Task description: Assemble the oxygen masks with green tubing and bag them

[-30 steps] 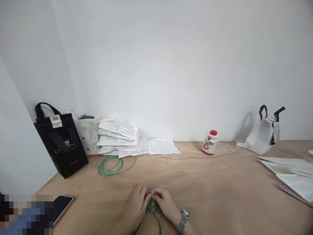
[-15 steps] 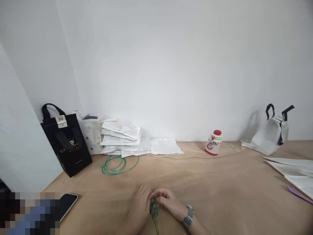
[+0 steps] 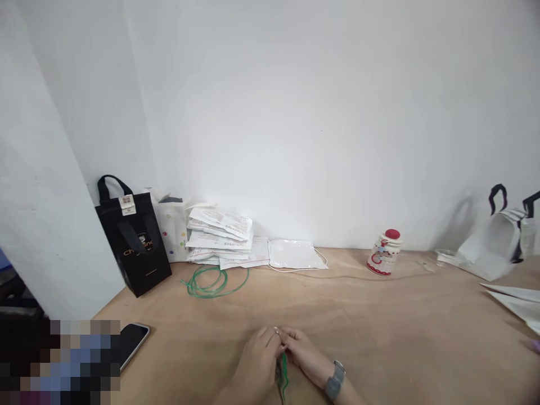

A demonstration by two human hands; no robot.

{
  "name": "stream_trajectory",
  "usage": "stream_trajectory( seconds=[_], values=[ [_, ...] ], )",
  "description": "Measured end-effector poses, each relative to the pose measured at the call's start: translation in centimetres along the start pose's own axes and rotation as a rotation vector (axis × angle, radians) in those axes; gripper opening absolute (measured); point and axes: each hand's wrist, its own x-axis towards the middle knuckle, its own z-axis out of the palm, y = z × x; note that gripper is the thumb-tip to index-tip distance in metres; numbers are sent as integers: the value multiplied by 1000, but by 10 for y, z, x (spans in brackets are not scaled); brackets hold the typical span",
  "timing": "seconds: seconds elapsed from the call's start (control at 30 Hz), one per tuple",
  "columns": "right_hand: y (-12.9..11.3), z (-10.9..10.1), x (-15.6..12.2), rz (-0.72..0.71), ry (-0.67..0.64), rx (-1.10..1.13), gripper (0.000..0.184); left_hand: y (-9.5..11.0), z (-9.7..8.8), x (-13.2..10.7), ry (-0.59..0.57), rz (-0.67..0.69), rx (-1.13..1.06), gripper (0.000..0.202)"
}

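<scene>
My left hand (image 3: 260, 354) and my right hand (image 3: 302, 351) meet low in the middle of the head view, just above the wooden table (image 3: 379, 337). Their fingertips are pinched together around a green cord (image 3: 284, 371), whose tail hangs down toward the bottom edge. A small dark, shiny piece (image 3: 278, 371) shows beside the cord under my left fingers; its kind I cannot make out. The fingers hide the spot where the cord is gripped. A grey-banded watch (image 3: 335, 380) is on my right wrist.
A black bag (image 3: 137, 247), a pile of white packets (image 3: 219, 236) and a coil of green tubing (image 3: 206, 284) lie at back left. A red-lidded bottle (image 3: 383, 253) stands at back right, near a white bag (image 3: 489, 247). A phone (image 3: 134, 343) lies at left.
The view has turned slightly left, so everything sits farther right. My fingers have drawn closer together over the cord, and my right fingers are more closed.
</scene>
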Motion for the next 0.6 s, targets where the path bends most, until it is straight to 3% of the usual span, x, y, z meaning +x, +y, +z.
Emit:
stream_trajectory(
  seconds=[0.13, 0.27, 0.37, 0.6],
  values=[
    [0, -3, -1, -39, 11, -67, 44, 3, 4, 0, 22, 93, 189, 23],
    [-1, -5, 0, -114, 77, -169, 43, 2, 4, 2, 48, 93, 124, 24],
    [-4, -9, 1, -177, 154, -228, 41, 0, -2, 3, 83, 64, 58, 25],
    [-13, -24, 1, -229, 296, -263, 44, -15, -18, 6, 157, -82, 185, 33]
  ],
)
